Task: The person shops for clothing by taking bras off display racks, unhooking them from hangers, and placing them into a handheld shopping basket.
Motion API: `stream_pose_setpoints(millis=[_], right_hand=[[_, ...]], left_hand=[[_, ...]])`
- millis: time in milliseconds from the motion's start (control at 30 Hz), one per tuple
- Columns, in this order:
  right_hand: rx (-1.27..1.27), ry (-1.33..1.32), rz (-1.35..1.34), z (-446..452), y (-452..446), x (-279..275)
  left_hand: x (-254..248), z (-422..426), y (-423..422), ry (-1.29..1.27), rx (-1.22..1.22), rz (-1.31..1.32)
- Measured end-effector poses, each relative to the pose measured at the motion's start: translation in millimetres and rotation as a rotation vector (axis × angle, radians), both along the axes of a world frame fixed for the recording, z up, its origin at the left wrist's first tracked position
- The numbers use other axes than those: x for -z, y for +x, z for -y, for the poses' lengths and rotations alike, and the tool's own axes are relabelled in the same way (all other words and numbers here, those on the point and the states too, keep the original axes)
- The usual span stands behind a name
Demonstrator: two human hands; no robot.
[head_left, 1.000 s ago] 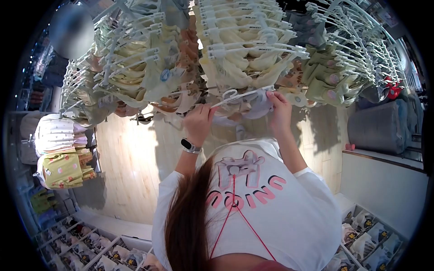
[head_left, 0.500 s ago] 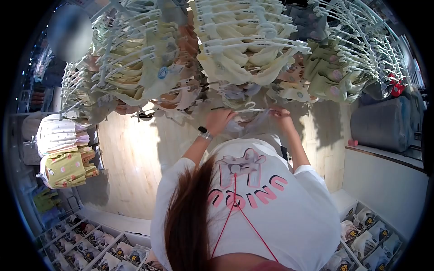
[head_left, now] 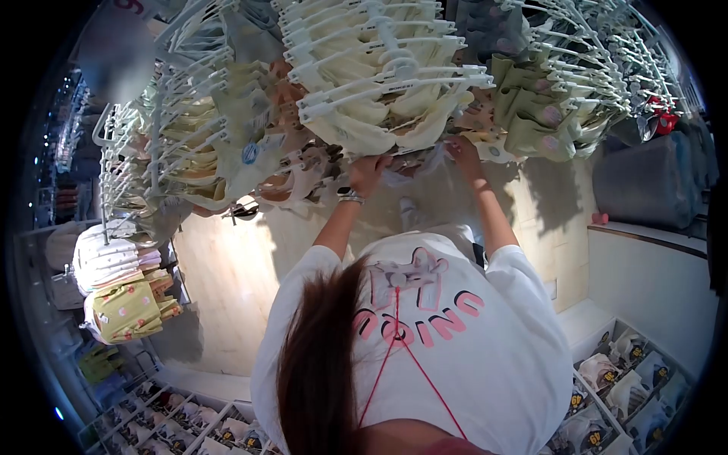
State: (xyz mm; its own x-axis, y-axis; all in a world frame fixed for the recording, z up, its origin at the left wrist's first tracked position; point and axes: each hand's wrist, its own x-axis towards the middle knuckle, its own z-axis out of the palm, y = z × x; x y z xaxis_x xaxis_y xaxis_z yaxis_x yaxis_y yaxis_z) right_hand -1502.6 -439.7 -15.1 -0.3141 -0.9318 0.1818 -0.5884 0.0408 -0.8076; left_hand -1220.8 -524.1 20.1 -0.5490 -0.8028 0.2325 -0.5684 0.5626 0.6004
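Pale garment [head_left: 434, 162]: hanging between the two hands, just below the cream garments [head_left: 436, 123]; its thin cloth is looking whitish, soft and slightly see-through, its full outline unclear.
Left hand [head_left: 365, 173]: bending its fingers beside the garment's left end; I cannot tell how far they are closing or whether they are gripping it.
Right hand [head_left: 464, 157]: bending its fingers at the garment's right end; its grip, too, I cannot tell.
Cream garments: drooping in soft, rounded folds just beyond both hands.
Hangers [head_left: 398, 89]: lining up beyond the hands, white, slim and bar-shaped.
Watch [head_left: 349, 194]: circling the left wrist.
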Motion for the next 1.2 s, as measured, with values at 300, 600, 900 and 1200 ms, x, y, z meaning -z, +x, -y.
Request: stream_pose_setpoints(millis=[300,600,900,1200], right_hand=[[-0.066,0.073,0.166,23,8,25],[0.003,-0.090,-0.049,-19,31,29],[0.262,0.388,0.254,-118,108,26],[-0.200,0.119,0.099,-171,302,-35]], left_hand=[[19,11,9,-0.039,-0.075,0.196],[23,-24,26,-0.317,-0.086,0.013],[25,-70,69,0.015,-0.005,0.038],[206,-175,144,0.072,1.045,0.103]])
